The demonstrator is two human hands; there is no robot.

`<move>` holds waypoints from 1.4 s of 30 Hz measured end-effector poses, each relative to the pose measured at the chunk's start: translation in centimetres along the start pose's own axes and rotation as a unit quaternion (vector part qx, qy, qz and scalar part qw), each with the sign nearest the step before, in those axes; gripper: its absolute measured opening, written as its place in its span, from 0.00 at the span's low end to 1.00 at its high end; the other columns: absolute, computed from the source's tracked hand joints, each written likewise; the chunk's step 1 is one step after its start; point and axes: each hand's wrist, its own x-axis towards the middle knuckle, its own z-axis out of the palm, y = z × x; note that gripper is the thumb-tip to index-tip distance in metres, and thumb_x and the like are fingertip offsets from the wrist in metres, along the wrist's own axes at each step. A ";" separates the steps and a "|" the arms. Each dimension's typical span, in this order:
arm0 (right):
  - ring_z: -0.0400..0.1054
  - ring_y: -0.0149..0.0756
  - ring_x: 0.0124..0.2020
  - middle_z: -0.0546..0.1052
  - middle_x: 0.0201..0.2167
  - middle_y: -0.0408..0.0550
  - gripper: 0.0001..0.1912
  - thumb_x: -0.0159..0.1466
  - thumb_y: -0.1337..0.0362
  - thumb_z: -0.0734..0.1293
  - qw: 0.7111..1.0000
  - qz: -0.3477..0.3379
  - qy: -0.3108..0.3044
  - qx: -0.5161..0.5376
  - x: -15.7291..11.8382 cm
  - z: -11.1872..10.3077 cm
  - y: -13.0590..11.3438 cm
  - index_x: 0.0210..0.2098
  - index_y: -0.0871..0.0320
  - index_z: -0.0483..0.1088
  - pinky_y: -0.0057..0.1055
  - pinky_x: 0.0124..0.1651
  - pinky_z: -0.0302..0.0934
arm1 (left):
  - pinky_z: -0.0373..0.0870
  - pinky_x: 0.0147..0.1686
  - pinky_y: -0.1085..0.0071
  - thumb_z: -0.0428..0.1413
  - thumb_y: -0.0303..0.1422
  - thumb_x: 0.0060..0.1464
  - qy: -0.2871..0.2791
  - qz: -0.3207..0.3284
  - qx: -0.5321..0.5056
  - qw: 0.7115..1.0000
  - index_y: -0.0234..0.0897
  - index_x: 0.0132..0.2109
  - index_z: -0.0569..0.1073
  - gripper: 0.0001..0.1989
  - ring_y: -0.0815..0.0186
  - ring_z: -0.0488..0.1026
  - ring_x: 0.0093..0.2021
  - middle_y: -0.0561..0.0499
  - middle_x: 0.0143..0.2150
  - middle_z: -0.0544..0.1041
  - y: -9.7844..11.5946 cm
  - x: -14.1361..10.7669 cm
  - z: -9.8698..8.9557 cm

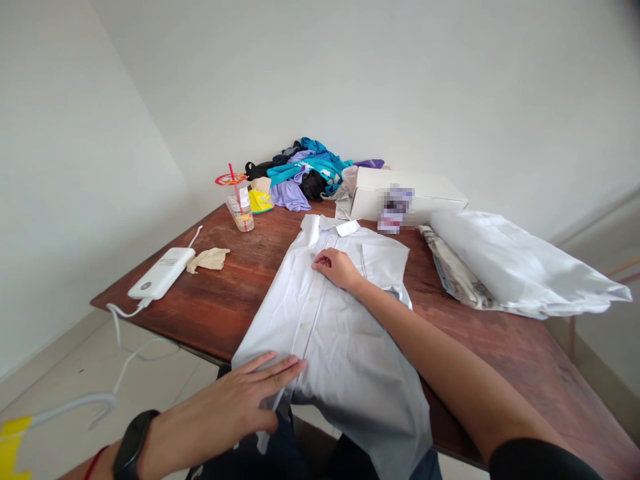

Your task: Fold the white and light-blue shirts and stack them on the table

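Note:
A white button-up shirt (340, 320) lies front side up on the table, its collar at the far end and its lower part hanging over the near edge. My left hand (255, 387) is open, with fingers spread across the lower front of the shirt by the placket. Higher up, my right hand (337, 267) has its fingers curled together in a pinch on the placket below the collar. The exact bit of cloth or button between those fingertips is hidden.
On the wooden table (240, 280) stand a plastic cup with straw (240, 203), a white power bank (163, 272) with cable, and a crumpled napkin (210, 259). Behind are heaped clothes (310, 167) and a white box (370, 190). Folded white cloth (520, 267) lies right.

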 end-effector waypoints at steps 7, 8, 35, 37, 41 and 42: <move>0.70 0.32 0.33 0.78 0.34 0.45 0.02 0.63 0.66 0.73 1.000 0.004 0.000 0.009 0.0 0.0 -0.1 0.36 0.58 0.77 0.27 0.40 0.62 | 0.69 0.65 0.67 0.50 0.25 0.67 0.058 -0.085 -0.109 0.989 0.47 0.54 0.77 0.16 0.65 0.67 0.68 0.56 0.70 0.68 -1.9 3.6 -4.4; 0.70 0.31 0.32 0.78 0.34 0.45 0.03 0.63 0.66 0.73 1.000 0.004 0.000 0.009 0.0 0.0 -0.1 0.35 0.58 0.77 0.27 0.39 0.62 | 0.68 0.65 0.65 0.50 0.29 0.70 0.095 -0.116 -0.108 0.983 0.46 0.58 0.75 0.15 0.64 0.68 0.68 0.54 0.70 0.69 -2.9 5.0 -4.4; 0.75 0.35 0.34 0.81 0.35 0.46 0.09 0.70 0.60 0.65 0.996 0.049 -0.044 -0.058 0.6 -8.8 -0.8 0.39 0.55 0.77 0.30 0.40 0.65 | 0.49 0.70 0.45 0.40 0.56 0.70 0.170 -0.230 0.087 0.954 0.33 0.75 0.55 0.39 0.45 0.48 0.76 0.35 0.76 0.51 -11.3 14.3 4.4; 0.75 0.36 0.33 0.81 0.33 0.49 0.10 0.69 0.58 0.67 0.985 0.107 -0.041 -0.126 0.3 -11.9 0.4 0.36 0.56 0.76 0.30 0.38 0.64 | 0.49 0.70 0.45 0.40 0.56 0.70 0.160 -0.235 0.086 0.955 0.32 0.75 0.55 0.40 0.45 0.48 0.76 0.34 0.77 0.50 -11.2 14.3 4.4; 0.74 0.39 0.28 0.80 0.35 0.57 0.12 0.63 0.56 0.74 0.937 0.274 -0.038 -0.213 -1.2 -16.9 3.8 0.38 0.59 0.74 0.33 0.31 0.66 | 0.50 0.70 0.45 0.40 0.56 0.70 0.170 -0.233 0.089 0.953 0.33 0.75 0.55 0.39 0.46 0.49 0.76 0.35 0.77 0.51 -11.3 14.3 4.4; 0.73 0.39 0.26 0.80 0.36 0.59 0.16 0.61 0.56 0.75 0.926 0.315 -0.044 -0.205 -1.5 -17.6 4.5 0.41 0.60 0.73 0.33 0.29 0.67 | 0.50 0.70 0.45 0.41 0.56 0.70 0.173 -0.232 0.090 0.953 0.33 0.75 0.56 0.39 0.46 0.49 0.76 0.35 0.76 0.51 -11.3 14.3 4.4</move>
